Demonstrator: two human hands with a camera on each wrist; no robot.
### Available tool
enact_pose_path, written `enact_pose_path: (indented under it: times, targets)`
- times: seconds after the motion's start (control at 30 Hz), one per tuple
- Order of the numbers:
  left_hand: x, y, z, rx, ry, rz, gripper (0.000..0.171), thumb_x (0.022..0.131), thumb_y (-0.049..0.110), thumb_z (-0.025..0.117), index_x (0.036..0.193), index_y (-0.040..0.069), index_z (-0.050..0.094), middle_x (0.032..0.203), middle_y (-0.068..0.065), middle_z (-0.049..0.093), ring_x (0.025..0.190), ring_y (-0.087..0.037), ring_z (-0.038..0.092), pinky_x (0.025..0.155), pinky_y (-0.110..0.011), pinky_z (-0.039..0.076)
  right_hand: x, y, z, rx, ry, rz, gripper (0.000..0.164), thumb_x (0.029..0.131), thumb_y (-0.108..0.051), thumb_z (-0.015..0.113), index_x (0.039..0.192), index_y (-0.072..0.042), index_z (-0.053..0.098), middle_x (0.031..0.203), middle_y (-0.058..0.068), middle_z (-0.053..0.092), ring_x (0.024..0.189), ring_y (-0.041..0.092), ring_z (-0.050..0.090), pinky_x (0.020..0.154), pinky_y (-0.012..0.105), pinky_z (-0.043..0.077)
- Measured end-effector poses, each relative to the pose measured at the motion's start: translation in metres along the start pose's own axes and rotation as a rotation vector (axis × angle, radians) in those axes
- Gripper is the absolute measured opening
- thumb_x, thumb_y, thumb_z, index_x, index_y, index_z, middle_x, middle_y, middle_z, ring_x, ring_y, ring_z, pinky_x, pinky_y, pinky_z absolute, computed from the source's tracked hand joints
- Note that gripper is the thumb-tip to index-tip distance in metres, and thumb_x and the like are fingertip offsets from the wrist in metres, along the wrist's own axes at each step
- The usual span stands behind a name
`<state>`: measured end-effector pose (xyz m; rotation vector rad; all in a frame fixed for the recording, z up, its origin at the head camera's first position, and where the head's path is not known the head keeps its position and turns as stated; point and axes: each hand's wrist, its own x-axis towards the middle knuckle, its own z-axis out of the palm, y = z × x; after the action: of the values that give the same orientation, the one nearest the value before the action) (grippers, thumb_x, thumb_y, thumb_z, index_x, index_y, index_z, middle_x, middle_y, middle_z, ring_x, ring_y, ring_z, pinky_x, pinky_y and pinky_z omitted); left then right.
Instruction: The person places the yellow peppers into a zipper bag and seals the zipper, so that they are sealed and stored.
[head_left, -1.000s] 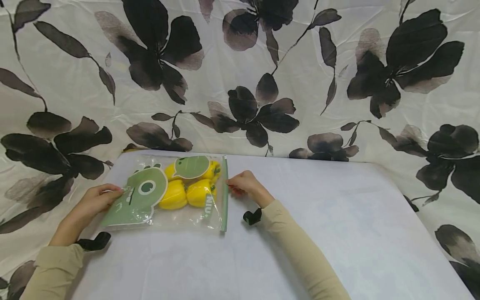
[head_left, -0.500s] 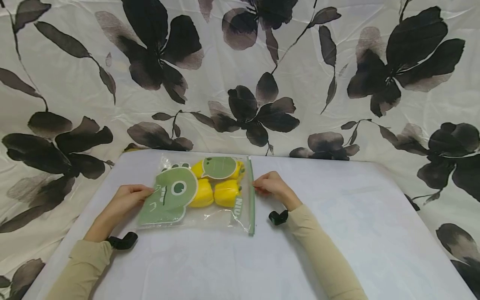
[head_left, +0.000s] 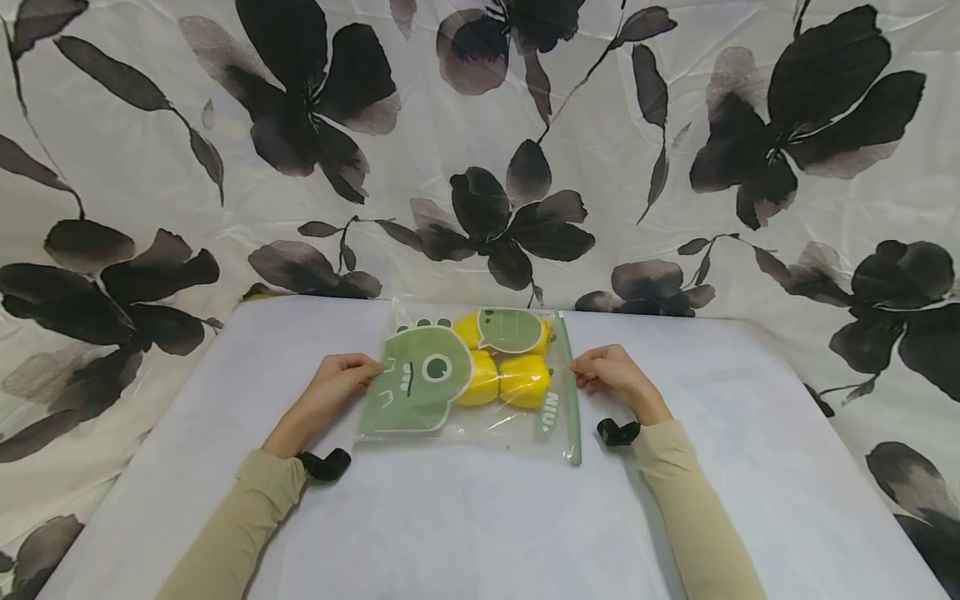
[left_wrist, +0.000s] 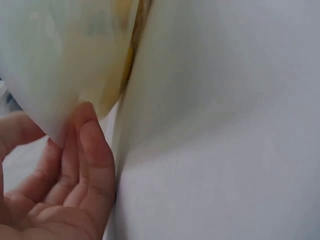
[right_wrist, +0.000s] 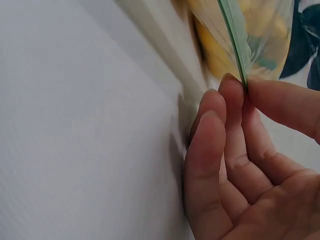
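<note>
A clear zip bag [head_left: 495, 425] with a green cartoon print lies flat at the far middle of the table, its green zip strip on the right. Inside it are several yellow bell peppers [head_left: 523, 382], partly covered by the print. At the bag's left edge my left hand [head_left: 333, 390] pinches the plastic; the left wrist view shows thumb and fingers of that hand [left_wrist: 65, 180] on the bag's edge. My right hand [head_left: 617, 377] pinches the zip strip at the right side. In the right wrist view the green strip [right_wrist: 232, 30] runs down between thumb and forefinger.
A white cloth covers the table [head_left: 465, 525]. Behind it hangs a white curtain [head_left: 630, 100] with a dark flower print, right at the table's back edge. Black wrist bands [head_left: 326, 465] sit below both hands.
Both hands have moved to the right across the table, carrying the bag with the peppers from the left part towards the middle. Their pinch on its two edges has stayed the same.
</note>
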<state>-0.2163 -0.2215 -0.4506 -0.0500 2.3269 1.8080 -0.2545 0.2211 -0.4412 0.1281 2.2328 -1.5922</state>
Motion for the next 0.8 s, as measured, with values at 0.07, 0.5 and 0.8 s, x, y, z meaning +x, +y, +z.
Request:
enact_pose_path:
  times: [0.07,0.5,0.8]
  targets:
    - [0.003,-0.001,0.004,-0.032,-0.012,0.021,0.022,0.095,0.013,0.062,0.103,-0.007,0.067,0.090,0.000,0.065,0.086,-0.010,0.056,0.074,-0.022,0.049,0.000,0.002,-0.005,0.019,0.007,-0.002,0.025,0.093,-0.010,0.063,0.107,0.011,0.066,0.074,0.005,0.064,0.065,0.013,0.059,0.060,0.023,0.053]
    - [0.015,-0.011,0.004,-0.120,-0.045,0.080,0.016,0.094,0.009,0.061,0.098,-0.005,0.068,0.093,0.000,0.065,0.088,-0.010,0.057,0.075,-0.021,0.048,0.005,0.010,-0.013,0.184,-0.020,-0.003,0.029,0.095,-0.006,0.060,0.116,0.015,0.060,0.084,0.004,0.066,0.073,0.012,0.063,0.071,0.025,0.056]
    - [0.018,-0.018,0.010,-0.081,-0.039,0.126,0.016,0.095,0.012,0.064,0.097,-0.003,0.068,0.078,0.003,0.064,0.074,-0.008,0.057,0.068,-0.022,0.050,0.003,0.020,-0.011,0.271,0.045,-0.001,0.020,0.096,-0.009,0.056,0.108,0.005,0.064,0.092,0.002,0.064,0.081,0.010,0.062,0.076,0.023,0.054]
